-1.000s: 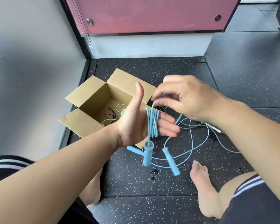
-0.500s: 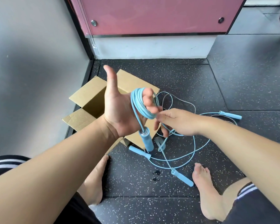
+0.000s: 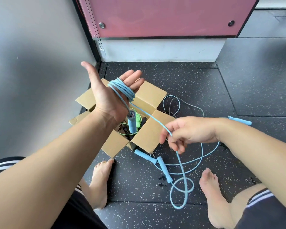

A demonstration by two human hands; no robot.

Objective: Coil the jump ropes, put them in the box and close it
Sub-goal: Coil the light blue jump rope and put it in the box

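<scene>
Left hand is flat and open, with the thin light-blue plastic jump rope looped round its fingers. Right hand pinches the loose part. I think I am mid-coil; next, wind more, then fill the open brown cardboard box below.

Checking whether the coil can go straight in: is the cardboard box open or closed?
Open. The cardboard box has its flaps spread outward, and a green rope shows inside.
</scene>
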